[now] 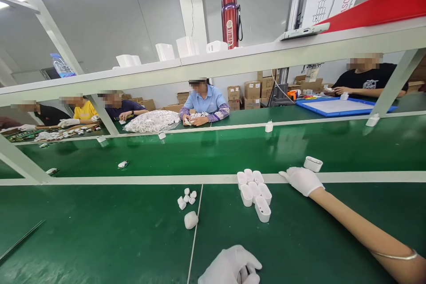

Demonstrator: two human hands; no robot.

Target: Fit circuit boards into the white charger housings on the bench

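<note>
My right hand (pixel 304 181), in a white glove, reaches over the pale rail with its fingers stretched to the left. Just behind it a white oval plastic housing (pixel 313 164) rests at the belt's near edge; whether they touch I cannot tell. My left hand (pixel 231 267), also gloved, is low in the middle, its fingers loosely bent and apart, with nothing visible in them; the frame's bottom cuts it off. Between the hands and the rail stands a cluster of several white oval housings (pixel 255 191). Left of them lie several small white blocks (pixel 187 198) and a larger rounded white piece (pixel 191 220).
Beyond the rail (pixel 143 180) runs a green belt (pixel 213 151) carrying white plug-like parts (pixel 269 126). An overhead shelf (pixel 199 64) holds a red flask (pixel 230 22). Across the belt, a co-worker (pixel 204 104) handles white parts beside a heaped bag (pixel 153 121).
</note>
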